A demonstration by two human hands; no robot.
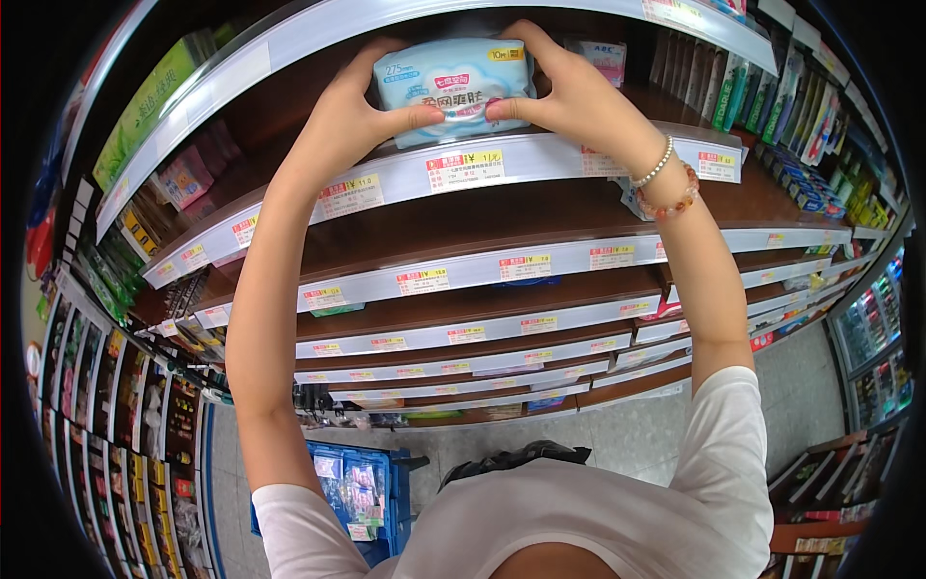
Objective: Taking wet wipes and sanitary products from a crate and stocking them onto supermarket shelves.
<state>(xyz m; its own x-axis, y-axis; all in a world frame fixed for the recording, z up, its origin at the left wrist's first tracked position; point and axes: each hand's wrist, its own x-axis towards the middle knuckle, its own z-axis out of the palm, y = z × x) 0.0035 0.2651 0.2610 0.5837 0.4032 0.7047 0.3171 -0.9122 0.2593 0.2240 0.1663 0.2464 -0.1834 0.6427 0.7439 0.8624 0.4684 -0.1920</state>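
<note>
Both arms reach up to a brown store shelf (340, 239) with a pale price-tag rail (405, 171). Between my two hands is a light blue soft pack of sanitary pads (456, 72), its printed front turned toward me. My left hand (362, 108) grips its left side, the thumb pressed across the lower front. My right hand (553, 87) holds the right side in the same way, with two beaded bracelets on that wrist. The remaining fingers go behind the pack and are mostly hidden. The pack's lower edge is just above the rail; whether it rests on the shelf I cannot tell.
A pink pack (602, 61) sits right of my right hand, with toothpaste boxes (738, 94) beyond. Green boxes (148, 108) stand at the left. Lower shelf rails (470, 279) step down below. A blue crate (394, 499) holding several packs stands on the tiled floor (622, 427).
</note>
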